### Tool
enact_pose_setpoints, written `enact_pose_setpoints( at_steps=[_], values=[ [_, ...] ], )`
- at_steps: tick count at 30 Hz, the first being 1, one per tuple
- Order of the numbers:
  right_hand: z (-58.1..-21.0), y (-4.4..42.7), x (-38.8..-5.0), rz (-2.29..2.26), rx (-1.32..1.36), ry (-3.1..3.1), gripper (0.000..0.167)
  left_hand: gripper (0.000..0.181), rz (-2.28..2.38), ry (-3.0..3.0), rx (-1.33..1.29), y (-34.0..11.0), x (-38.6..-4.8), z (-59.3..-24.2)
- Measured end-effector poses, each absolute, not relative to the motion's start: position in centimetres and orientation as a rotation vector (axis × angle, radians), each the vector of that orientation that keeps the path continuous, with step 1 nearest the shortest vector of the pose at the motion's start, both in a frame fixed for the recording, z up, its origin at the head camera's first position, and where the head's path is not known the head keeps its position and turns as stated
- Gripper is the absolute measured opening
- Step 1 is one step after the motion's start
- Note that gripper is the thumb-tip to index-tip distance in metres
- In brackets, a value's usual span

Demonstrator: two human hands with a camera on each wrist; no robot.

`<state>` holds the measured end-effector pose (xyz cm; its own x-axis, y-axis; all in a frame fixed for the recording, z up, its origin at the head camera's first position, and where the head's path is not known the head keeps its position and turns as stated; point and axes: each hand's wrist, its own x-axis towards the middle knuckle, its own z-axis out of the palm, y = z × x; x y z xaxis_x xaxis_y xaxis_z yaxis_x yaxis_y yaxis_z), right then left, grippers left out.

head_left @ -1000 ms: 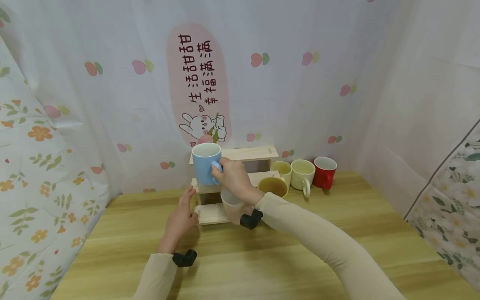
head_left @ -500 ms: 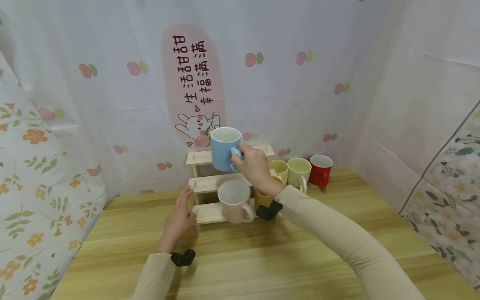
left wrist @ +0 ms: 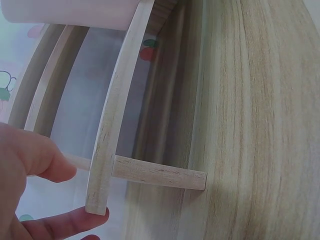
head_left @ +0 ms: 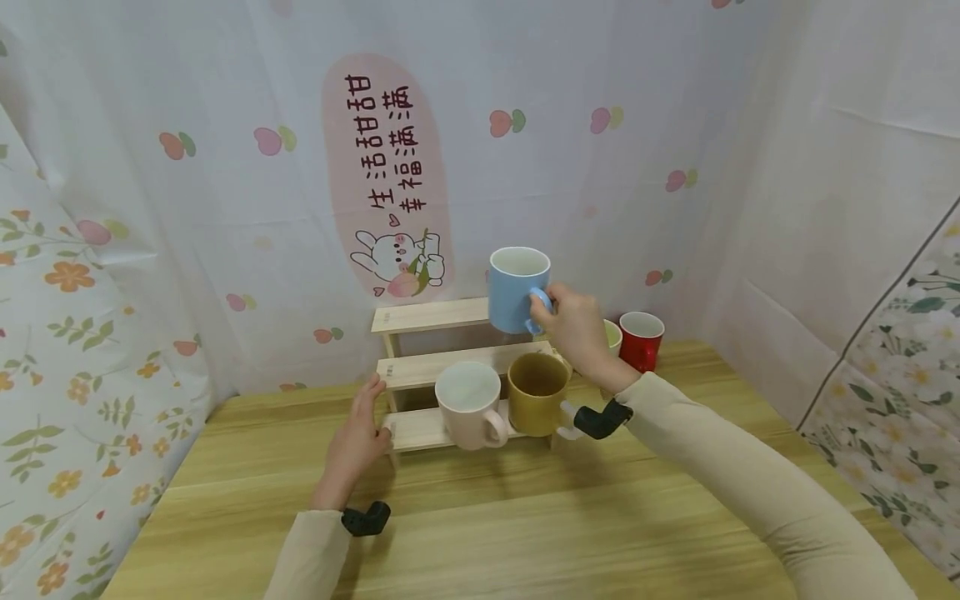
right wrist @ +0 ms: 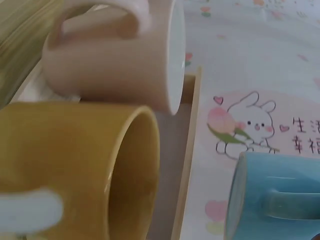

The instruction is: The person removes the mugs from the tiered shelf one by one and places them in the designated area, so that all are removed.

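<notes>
Raised over the right end of the wooden tiered rack [head_left: 420, 371], a light blue mug [head_left: 512, 298] hangs upright, its handle gripped by my right hand [head_left: 581, 329]. The same blue mug [right wrist: 290, 175] is partly in the right wrist view. On the rack's lowest board stand a pale pink mug [head_left: 463, 412] and a mustard-yellow mug [head_left: 534, 408] with a white handle. My left hand [head_left: 358, 442] lies against the rack's left end with extended fingers. In the left wrist view, a fingertip [left wrist: 95, 212] touches one board's end.
Behind my right hand, a red mug [head_left: 640, 337] and a pale green mug [head_left: 612, 335], mostly hidden, stand on the wooden table [head_left: 480, 533]. A printed curtain [head_left: 600, 192] hangs close behind the rack.
My right hand has carried the blue mug rightward and up, from the rack's left part to above its right end. The pink and mustard mugs are now uncovered. My left hand stays.
</notes>
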<state>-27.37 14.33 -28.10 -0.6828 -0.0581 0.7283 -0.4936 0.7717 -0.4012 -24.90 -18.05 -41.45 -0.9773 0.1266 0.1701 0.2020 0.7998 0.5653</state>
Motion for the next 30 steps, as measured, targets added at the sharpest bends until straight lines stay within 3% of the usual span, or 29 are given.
enact_pose_setpoints(
  at_steps=[13,30],
  values=[
    [-28.9,19.6,-26.5,0.69,0.32,-2.186,0.027,0.076,-0.917,-2.835,-0.273,-18.0,-25.1,-40.9],
    [-33.8,22.7,-25.9,0.586,0.273,-2.176,0.026,0.075,-0.915,-2.845,-0.261,-17.8,-24.7,-41.3]
  ],
)
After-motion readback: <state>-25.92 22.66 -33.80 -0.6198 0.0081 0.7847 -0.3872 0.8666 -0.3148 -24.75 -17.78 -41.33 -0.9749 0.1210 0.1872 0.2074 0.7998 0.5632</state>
